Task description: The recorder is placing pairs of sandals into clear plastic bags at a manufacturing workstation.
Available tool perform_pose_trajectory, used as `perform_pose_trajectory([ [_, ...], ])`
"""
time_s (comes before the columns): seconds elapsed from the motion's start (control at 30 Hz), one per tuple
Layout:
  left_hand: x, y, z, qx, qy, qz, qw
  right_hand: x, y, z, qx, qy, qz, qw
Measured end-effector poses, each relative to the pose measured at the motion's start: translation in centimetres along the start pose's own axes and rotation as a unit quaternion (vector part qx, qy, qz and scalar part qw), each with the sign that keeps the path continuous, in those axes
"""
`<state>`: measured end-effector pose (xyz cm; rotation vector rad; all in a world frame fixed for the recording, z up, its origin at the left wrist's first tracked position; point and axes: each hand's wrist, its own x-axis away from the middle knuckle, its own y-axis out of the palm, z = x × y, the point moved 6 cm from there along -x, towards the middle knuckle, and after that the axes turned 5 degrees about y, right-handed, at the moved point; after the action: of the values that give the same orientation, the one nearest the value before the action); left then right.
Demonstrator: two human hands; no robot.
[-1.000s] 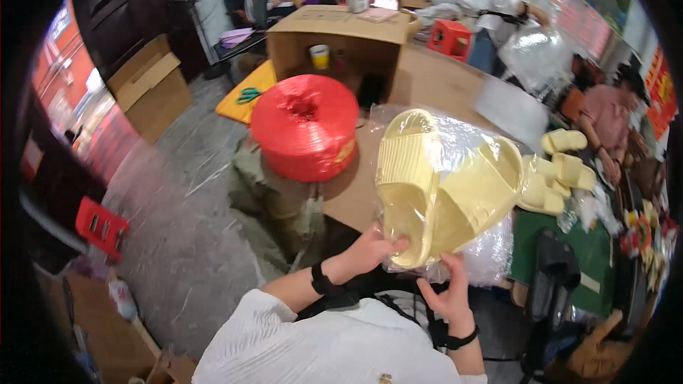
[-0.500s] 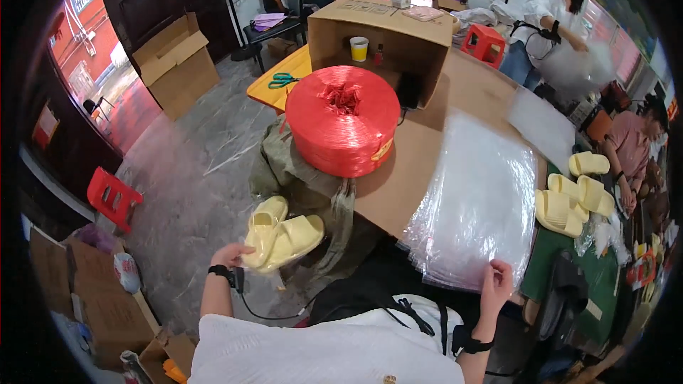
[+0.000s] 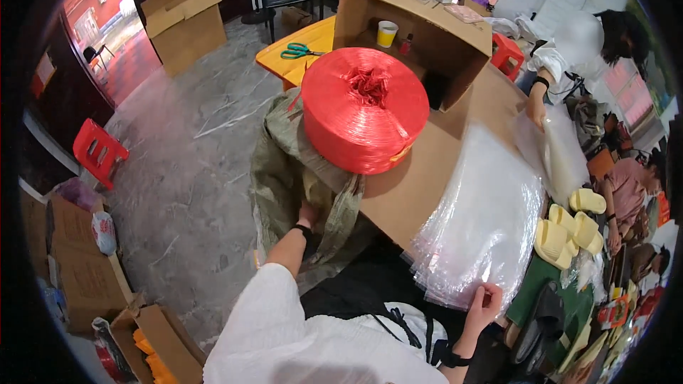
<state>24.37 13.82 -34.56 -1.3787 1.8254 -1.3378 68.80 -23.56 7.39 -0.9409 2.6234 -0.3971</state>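
Observation:
My left hand [image 3: 307, 215] reaches into the mouth of an olive woven sack [image 3: 274, 146] hanging at the table's edge. Its fingers are hidden there, beside a dim pale-yellow shape, probably the slippers, so its grip does not show. A stack of clear plastic bags [image 3: 480, 206] lies on the cardboard-topped table to the right. At the stack's near edge, my right hand [image 3: 486, 302] pinches a bag between thumb and fingers. A large roll of red plastic twine [image 3: 363, 117] sits on the table between sack and bags.
Behind the roll, a cardboard box [image 3: 455, 53] on its side holds a cup [image 3: 386, 33]. Green-handled scissors [image 3: 299, 50] lie on a yellow tabletop. Yellow slippers [image 3: 553, 242] and dark slippers [image 3: 541, 327] are at right. A co-worker [image 3: 562, 57] handles plastic bags; a red stool [image 3: 98, 153] stands left.
My left hand has carried the bagged pair of yellow slippers rightward into the sack's mouth. My right hand stays at the bag stack's near edge. The co-worker's plastic has come down nearer the table.

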Motion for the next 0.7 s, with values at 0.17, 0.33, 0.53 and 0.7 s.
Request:
perform_pose_trajectory([
  [0.17, 10.2, -6.2, 1.7, 0.251, 0.051, -0.256, 0.932, 0.8, -0.3, -1.8, 0.061, -0.036, 0.016, 0.997],
  [0.33, 13.9, -3.8, -1.0, -0.099, 0.191, -0.268, 0.939, 0.6, 0.1, -1.2, 0.028, -0.028, 0.008, 0.999],
  [0.53, 16.5, -3.2, -1.9, 0.091, 0.182, -0.364, 0.909, 0.4, 0.4, -0.5, 0.064, -0.046, 0.008, 0.997],
  [0.7, 17.5, -17.2, -7.7, 0.42, 0.194, -0.027, 0.886, 0.9, 0.3, -1.4, 0.083, -0.032, 0.033, 0.995],
])
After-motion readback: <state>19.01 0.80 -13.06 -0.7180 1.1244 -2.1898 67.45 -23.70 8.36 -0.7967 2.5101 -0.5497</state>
